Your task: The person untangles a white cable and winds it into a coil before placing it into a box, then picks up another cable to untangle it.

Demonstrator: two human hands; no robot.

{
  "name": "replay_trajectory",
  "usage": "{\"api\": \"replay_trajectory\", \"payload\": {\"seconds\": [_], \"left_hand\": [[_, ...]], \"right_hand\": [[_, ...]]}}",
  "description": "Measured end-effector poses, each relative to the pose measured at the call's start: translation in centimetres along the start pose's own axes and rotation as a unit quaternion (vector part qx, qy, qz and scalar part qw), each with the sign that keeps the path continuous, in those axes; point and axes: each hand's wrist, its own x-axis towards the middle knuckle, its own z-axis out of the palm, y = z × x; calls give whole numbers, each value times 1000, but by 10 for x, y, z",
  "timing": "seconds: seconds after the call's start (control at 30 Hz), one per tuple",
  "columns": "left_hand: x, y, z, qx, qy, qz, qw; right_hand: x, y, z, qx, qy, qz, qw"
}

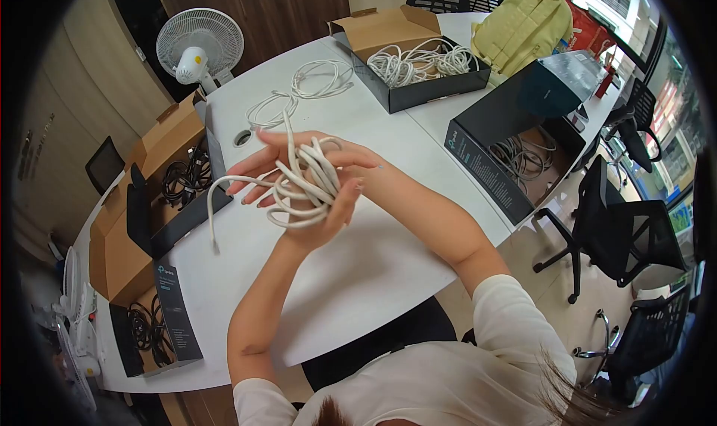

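Observation:
A coiled white network cable (pixel 320 173) is held up over the table between both hands. My left hand (pixel 317 228) supports the coil from below and near its side, with the thumb pressed up against the loops. My right hand (pixel 358 157) reaches in from the right and wraps round the far side of the same coil. Some fingertips stick out to the left behind the strands. One cable end hangs down at the left of the hands, with a plug at its tip. The coil partly hides the fingers of both hands.
Two loose white cable coils (pixel 321 79) lie beyond my hands on the white table (pixel 373 258). An open box (pixel 441 94) of white cables stands at the back. Boxes of black cables (pixel 187 221) line the left; another box (pixel 489 176) holds grey cables at right.

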Motion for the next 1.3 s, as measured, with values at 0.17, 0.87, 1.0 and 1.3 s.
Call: {"api": "replay_trajectory", "payload": {"seconds": [0.17, 0.87, 1.0, 1.3], "left_hand": [[10, -8, -32, -206, -103, 71, 970], [-3, -34, -88, -442, -262, -36, 857], [-5, -45, -94, -409, -270, -73, 869], [-17, -34, -93, -327, -123, -187, 918]], "right_hand": [[-2, -11, 0, -34, 40, -39, 998], [-5, -9, 17, -450, 129, -159, 869], [-4, -7, 13, -486, 132, -109, 857], [-5, -7, 14, -637, 158, -111, 746]]}}
